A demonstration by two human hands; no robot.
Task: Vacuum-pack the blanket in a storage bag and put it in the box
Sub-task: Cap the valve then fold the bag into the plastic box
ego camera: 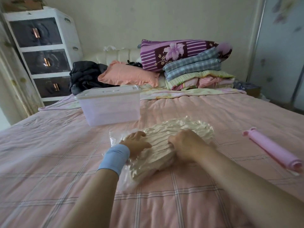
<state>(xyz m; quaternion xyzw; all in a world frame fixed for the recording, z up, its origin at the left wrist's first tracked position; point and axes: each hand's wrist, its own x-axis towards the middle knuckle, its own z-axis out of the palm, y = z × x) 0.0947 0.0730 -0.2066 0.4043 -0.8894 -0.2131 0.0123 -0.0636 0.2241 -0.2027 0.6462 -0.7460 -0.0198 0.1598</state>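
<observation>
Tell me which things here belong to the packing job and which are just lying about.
Job: bag, blanket inside it, lidded box, pink pump.
Lying about: pillows, folded quilts, black jacket, drawers.

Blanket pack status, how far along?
Done: blanket is in the storage bag, shrunk to tight wrinkles; pink pump lies aside. In hand: left grip presses the bag, right grip holds it with curled fingers. Left: the box behind has its lid on, bag not yet inside.
</observation>
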